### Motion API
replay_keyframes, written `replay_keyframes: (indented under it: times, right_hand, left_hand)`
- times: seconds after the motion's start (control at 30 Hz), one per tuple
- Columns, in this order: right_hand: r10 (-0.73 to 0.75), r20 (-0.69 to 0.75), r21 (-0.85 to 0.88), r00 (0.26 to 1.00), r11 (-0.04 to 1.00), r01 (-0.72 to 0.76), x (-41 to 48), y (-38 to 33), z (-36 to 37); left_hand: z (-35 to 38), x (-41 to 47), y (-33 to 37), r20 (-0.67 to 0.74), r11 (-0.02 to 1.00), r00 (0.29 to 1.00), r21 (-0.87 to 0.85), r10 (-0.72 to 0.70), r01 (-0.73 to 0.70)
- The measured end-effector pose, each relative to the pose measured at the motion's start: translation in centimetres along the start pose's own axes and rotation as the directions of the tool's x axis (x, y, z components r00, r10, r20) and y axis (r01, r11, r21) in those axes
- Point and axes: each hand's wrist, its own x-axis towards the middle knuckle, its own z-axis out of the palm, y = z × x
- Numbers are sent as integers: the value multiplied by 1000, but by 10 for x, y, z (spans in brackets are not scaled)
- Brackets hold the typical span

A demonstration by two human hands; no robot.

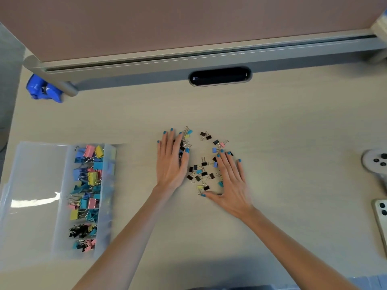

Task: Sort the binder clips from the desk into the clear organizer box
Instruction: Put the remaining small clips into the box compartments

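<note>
Clear organizer box (107,206) holds coloured clips (88,178); left hand (171,162), right hand (232,185) released, flanking loose binder clips (201,172)

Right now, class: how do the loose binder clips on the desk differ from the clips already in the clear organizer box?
The loose clips lie scattered on the desk around the flat left hand and right hand; the boxed clips sit packed in organizer box compartments. The loose clips all look small; many boxed clips are larger. The loose clips are mostly black; the boxed clips mostly blue, pink, yellow. Both have wire handles.
</note>
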Motion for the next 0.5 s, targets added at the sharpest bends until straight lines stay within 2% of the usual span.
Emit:
replay_keyframes:
  times: [0.13, 0.3, 0.4, 0.5]
  right_hand:
    - [-24, -13, -67, 1000, 997, 23, 25, -6, 0]
    - [-110, 6, -185, 994, 977, 109, 59, 5, -9]
    - [-154, 35, -237, 987, 959, 158, 68, 14, -6]
    - [-173, -14, -236, 985, 958, 164, 73, 18, -3]
  left_hand:
    - [0, -13, 8, 42, 990, 993, -103, 106, -102]
    - [-5, -25, 9, 67, 962, 984, -228, 168, -148]
    - [-5, -27, 6, 108, 961, 970, -199, 218, -193]
    - [-1, -28, 4, 156, 965, 954, -100, 255, -241]
